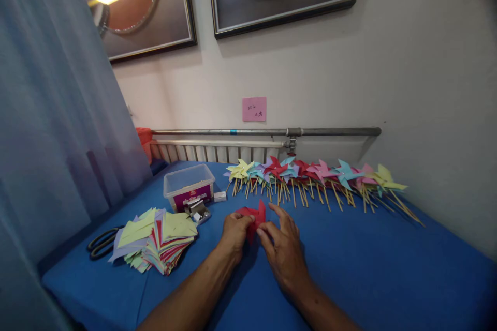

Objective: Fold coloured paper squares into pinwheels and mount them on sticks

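Head view: left hand (233,231) & right hand (282,248) meet mid-table on the blue cloth-covered table (368,264), fingers of both pinching a folded red paper square (252,220); right forefinger sticks out straight. Risk, imo: thin paper could tear or crease crooked if the pinch drags sideways. Near left, the loose stack of coloured paper squares (159,240) looks liable to slide; black-handled scissors (103,242) beside it. Far: row of paper pinwheels on wooden sticks (318,178), clear plastic box (189,186)
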### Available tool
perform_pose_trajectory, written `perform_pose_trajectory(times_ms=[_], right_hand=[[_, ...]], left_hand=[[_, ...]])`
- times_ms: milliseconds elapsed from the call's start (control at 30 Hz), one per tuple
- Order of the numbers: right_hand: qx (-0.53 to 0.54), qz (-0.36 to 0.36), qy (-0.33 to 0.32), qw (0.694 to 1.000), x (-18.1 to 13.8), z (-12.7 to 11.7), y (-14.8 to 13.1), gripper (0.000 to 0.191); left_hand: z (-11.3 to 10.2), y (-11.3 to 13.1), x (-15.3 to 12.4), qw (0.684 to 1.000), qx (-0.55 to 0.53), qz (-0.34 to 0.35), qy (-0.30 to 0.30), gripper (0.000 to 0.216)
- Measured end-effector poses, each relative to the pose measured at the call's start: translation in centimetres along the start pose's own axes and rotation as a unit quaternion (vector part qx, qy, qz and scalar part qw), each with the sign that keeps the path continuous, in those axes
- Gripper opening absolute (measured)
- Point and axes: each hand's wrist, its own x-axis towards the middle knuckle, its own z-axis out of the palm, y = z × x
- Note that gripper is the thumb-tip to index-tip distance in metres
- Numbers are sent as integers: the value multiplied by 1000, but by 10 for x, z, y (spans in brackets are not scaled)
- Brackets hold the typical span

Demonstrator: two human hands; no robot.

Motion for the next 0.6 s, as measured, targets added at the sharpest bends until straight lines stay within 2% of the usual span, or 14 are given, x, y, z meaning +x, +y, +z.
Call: perform_pose_trajectory(times_ms=[233, 367, 600], right_hand=[[62, 147, -8, 987, 2, 7, 6, 17], [94, 187, -18, 978, 5, 6, 8, 21], [124, 223, -26, 967, 7, 7, 11, 22]], left_hand=[[0, -8, 3, 1000, 25, 10, 0, 25], [-1, -10, 4, 999, 37, 9, 22, 21], [-1, -15, 6, 998, 66, 16, 5, 23]])
